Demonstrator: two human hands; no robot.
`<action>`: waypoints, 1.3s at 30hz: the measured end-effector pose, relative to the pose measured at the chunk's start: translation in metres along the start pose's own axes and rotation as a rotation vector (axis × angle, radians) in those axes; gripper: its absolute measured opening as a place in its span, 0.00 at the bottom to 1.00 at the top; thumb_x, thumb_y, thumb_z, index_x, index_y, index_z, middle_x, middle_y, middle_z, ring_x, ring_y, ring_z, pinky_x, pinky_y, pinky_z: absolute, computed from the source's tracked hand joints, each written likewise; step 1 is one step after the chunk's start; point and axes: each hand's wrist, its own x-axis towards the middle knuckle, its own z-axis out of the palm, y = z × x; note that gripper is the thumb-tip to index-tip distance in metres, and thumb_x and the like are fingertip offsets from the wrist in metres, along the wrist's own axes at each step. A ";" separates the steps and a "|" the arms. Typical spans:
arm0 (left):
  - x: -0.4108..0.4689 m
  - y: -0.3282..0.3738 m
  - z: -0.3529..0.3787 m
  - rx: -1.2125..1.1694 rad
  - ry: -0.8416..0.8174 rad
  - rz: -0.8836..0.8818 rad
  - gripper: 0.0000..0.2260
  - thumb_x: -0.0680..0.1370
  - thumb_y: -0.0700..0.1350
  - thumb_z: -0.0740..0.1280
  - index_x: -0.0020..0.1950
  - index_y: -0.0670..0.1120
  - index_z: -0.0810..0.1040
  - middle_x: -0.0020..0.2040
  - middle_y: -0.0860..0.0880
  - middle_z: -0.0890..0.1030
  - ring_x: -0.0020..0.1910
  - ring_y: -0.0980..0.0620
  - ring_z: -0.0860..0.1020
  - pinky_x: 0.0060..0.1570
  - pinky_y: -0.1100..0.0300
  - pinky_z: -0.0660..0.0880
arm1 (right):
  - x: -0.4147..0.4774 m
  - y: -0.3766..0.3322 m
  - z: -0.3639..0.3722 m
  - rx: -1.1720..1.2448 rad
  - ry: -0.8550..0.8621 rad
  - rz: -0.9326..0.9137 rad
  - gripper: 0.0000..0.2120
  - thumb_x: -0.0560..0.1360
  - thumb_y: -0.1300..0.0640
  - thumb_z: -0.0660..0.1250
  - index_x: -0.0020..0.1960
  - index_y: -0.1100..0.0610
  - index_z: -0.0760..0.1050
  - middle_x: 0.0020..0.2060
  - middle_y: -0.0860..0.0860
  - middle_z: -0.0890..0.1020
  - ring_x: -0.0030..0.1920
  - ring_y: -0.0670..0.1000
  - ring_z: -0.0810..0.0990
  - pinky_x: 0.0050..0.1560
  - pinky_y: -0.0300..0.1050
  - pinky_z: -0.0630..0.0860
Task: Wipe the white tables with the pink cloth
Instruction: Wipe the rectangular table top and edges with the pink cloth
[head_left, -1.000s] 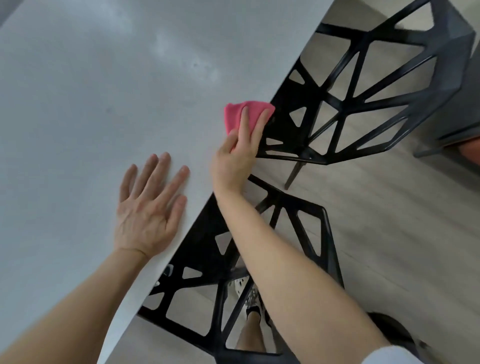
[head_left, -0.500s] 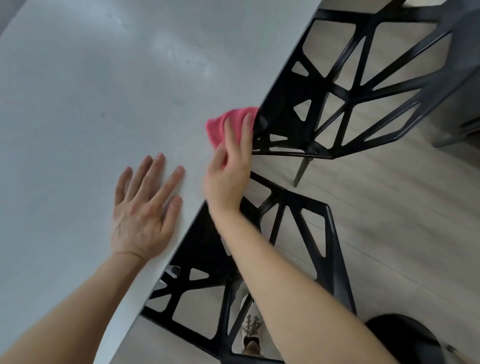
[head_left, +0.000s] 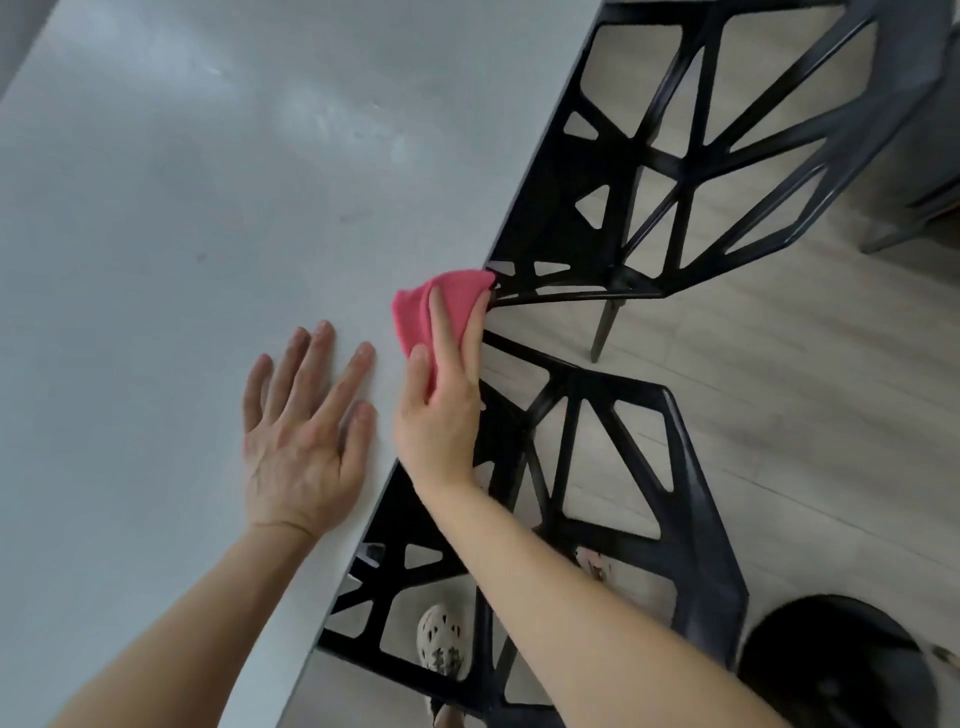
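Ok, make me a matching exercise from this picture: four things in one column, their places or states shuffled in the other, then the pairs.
Things:
1. pink cloth
2. left hand
3. right hand
4. light shoe

Places or states:
A. on the floor, seen through the gaps of the near black chair
B. flat on the white table, fingers spread
C. bunched at the table's edge
D. holding the cloth, fingers laid over it

Pairs: 1-C; 2-B; 3-D; 4-A
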 end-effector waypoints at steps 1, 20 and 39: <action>0.000 -0.001 0.000 -0.001 -0.005 0.004 0.24 0.87 0.51 0.59 0.84 0.53 0.69 0.87 0.45 0.61 0.87 0.45 0.57 0.82 0.34 0.56 | -0.023 0.002 -0.003 0.003 -0.049 -0.003 0.26 0.90 0.58 0.59 0.86 0.44 0.64 0.89 0.44 0.45 0.87 0.47 0.56 0.79 0.40 0.69; 0.002 -0.006 0.003 -0.031 -0.045 0.058 0.25 0.88 0.49 0.50 0.86 0.59 0.61 0.88 0.48 0.57 0.88 0.47 0.50 0.85 0.38 0.46 | 0.017 0.007 -0.005 0.342 0.028 0.134 0.23 0.86 0.65 0.63 0.78 0.51 0.76 0.87 0.50 0.61 0.80 0.42 0.64 0.80 0.40 0.68; -0.152 -0.106 -0.042 0.120 -0.165 0.357 0.27 0.88 0.57 0.56 0.88 0.55 0.61 0.88 0.45 0.57 0.88 0.44 0.53 0.84 0.36 0.53 | -0.057 -0.003 0.030 -0.053 0.125 0.051 0.25 0.88 0.62 0.57 0.84 0.51 0.69 0.89 0.52 0.53 0.85 0.54 0.60 0.81 0.41 0.61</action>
